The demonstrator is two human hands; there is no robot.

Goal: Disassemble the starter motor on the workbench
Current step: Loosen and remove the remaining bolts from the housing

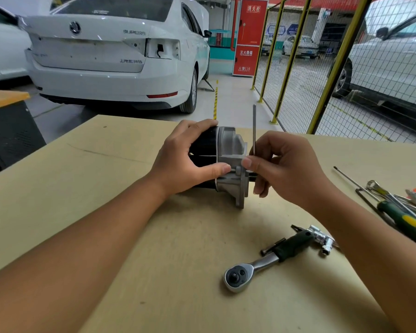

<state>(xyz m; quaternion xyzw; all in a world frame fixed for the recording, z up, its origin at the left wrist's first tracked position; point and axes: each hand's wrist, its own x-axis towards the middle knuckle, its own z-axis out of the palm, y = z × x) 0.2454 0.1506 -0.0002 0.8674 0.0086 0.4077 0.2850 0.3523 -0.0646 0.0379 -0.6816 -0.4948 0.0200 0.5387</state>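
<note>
One view only, worn on the head, wide-angle, with straight lines bowed toward the edges. Looks forward and down over the bench (87,212), close above it, both forearms entering from the lower corners. Centred just above the middle on the starter motor (222,164), near enough to show the left hand (180,162) and right hand (286,167) large at either side of it. Below the motor, a ratchet (255,265) on the bench; beyond the motor, past the bench's far edge, workshop floor, a white car (115,51) and a yellow mesh fence (322,75) well behind.
</note>
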